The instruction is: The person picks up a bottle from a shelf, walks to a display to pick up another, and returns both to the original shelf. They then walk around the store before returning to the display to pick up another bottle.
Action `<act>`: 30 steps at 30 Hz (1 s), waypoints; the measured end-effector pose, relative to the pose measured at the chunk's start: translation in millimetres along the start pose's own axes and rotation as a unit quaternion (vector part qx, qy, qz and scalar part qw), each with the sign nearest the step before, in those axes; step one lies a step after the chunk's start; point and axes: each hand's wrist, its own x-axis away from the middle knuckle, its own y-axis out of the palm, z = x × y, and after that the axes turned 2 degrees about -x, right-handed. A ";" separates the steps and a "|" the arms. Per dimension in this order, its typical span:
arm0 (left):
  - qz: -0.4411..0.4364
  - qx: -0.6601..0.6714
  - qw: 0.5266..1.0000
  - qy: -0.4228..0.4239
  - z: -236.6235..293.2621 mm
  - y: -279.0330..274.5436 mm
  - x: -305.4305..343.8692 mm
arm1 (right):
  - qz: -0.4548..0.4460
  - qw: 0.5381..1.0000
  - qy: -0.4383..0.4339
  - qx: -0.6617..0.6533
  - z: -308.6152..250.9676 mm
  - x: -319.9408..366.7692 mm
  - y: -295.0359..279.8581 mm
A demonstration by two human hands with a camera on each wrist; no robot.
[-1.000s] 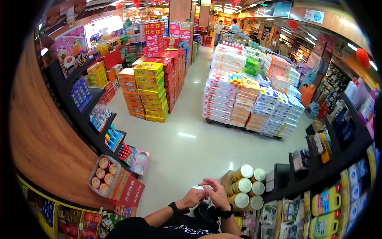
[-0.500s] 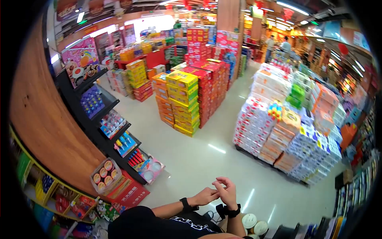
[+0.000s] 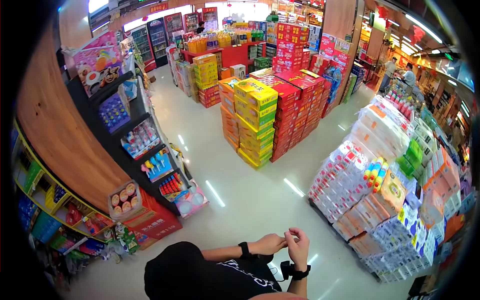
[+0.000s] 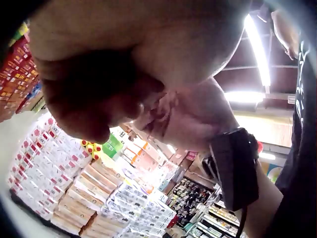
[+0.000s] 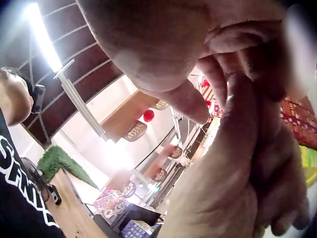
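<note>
Both hands are held together in front of the body, low in the head view, with no object visible in either. The left hand [image 3: 268, 244] comes from the left, its fingers loosely curled and its fingertips at the right hand. The right hand [image 3: 298, 247] is raised with its fingers bent softly toward the left one. Up close in the left wrist view, the left hand [image 4: 124, 39] overlaps the right hand's palm side. In the right wrist view the left hand [image 5: 223, 163] meets the right fingers. Black bands with small cameras [image 4: 235, 168] circle the wrists.
Yellow cartons [image 3: 256, 120] and red cartons [image 3: 300, 110] are stacked ahead. Wrapped paper packs [image 3: 345, 175] stand on the right. A black shelf rack [image 3: 117, 112] and a red box [image 3: 155, 222] topped with round tubs line the left. Pale shiny floor [image 3: 235, 205] lies between them.
The view has swung left: cartons and paper packs shift rightward, and drink fridges appear at the back. The white-lidded tubs have left the view. The hands stay together in front of the body.
</note>
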 end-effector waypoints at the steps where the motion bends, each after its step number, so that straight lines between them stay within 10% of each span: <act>1: -0.007 -0.013 1.000 0.005 -6.7 1.3 -28.9 | -0.002 1.000 -0.004 0.005 -2.2 -18.5 -13.5; 11: -0.081 -0.146 0.979 0.119 -6.2 25.2 -279.0 | 0.058 0.993 0.004 0.107 -17.3 -168.0 -162.5; 30: -0.122 -0.039 0.991 0.040 113.0 99.3 -581.2 | 0.102 0.990 0.013 0.099 36.5 -346.9 -454.6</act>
